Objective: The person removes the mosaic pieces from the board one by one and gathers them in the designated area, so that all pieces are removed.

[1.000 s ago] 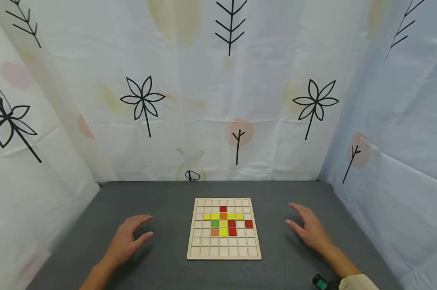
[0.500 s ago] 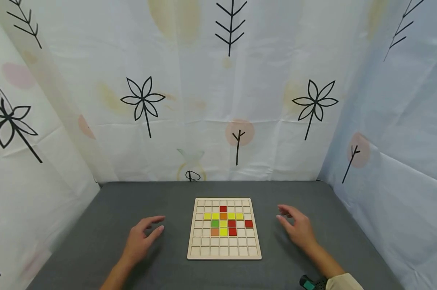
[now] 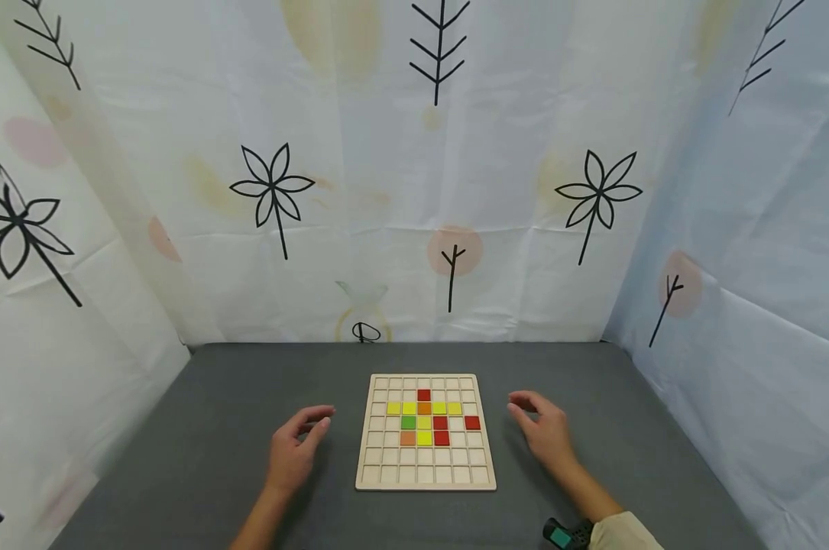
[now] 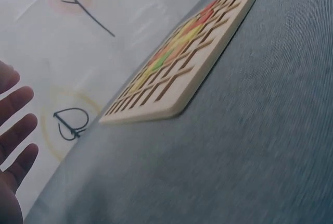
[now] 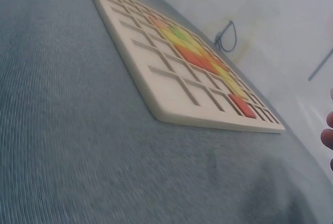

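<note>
OK, board flat mid-table, btwn the two hands. L hand is out left, R hand out right: well apart from each other, fingers loosely bent, nothing held, neither touching the board. Can't tell if either touches the table. Progress: 13 tiles sit in cells, approx mid-board: 6 yellow, 4 red, 2 orange, 1 green. One red tile is off on the right, a bare cell btwn it & the rest. Most cells bare, incl. the two near rows. No loose tiles in view.
</note>
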A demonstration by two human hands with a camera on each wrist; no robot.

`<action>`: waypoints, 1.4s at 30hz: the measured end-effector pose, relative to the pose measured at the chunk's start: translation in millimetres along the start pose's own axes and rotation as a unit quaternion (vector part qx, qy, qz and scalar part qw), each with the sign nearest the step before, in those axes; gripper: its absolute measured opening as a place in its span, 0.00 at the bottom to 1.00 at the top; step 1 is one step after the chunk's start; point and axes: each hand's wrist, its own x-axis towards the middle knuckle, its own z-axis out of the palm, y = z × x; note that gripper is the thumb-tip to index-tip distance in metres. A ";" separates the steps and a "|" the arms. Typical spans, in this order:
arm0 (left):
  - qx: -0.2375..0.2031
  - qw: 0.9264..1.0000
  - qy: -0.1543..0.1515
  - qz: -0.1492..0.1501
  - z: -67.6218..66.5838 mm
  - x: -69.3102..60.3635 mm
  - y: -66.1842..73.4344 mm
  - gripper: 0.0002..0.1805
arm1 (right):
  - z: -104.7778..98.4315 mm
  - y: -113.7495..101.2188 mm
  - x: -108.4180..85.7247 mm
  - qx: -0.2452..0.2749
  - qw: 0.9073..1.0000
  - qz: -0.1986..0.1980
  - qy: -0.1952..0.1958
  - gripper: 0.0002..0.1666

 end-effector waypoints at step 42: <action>0.083 0.962 -0.258 0.017 22.3 -21.3 -18.6 0.41 | 42.3 -8.6 -5.8 -0.042 0.980 0.043 -0.190 0.17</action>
